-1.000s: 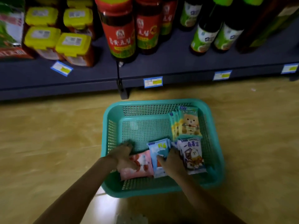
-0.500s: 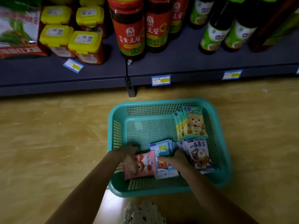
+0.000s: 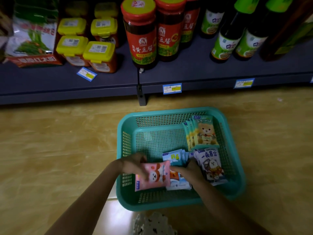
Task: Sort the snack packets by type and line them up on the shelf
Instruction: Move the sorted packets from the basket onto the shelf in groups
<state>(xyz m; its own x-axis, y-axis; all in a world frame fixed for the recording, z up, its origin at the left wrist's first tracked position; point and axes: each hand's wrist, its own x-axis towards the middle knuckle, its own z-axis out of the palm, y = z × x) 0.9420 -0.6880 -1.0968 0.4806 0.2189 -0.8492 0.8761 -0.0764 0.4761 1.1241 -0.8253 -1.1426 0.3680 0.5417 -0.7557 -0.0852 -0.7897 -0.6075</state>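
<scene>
A teal plastic basket [image 3: 233,167] stands on the floor in front of a dark shelf [image 3: 194,72]. Inside lie snack packets in small stacks: yellow bear packets [image 3: 204,131] at the back right, purple packets [image 3: 210,163] in front of them, blue packets [image 3: 175,156] in the middle. My left hand [image 3: 133,164] grips a pink packet [image 3: 155,177] by its left side, lifted a little over the basket's near left. My right hand [image 3: 188,171] pinches the pink packet's right edge, resting over the blue stack.
The shelf carries yellow-lidded tubs [image 3: 100,55], red sauce jars [image 3: 141,34], green-labelled dark bottles [image 3: 227,39] and a printed bag [image 3: 33,39]. Price tags [image 3: 171,88] line its front edge. A bare strip of shelf runs in front of the goods. Wood-look floor surrounds the basket.
The pink packet has risen and tilted up from the basket floor between both hands. The camera view has shifted so the basket sits further right.
</scene>
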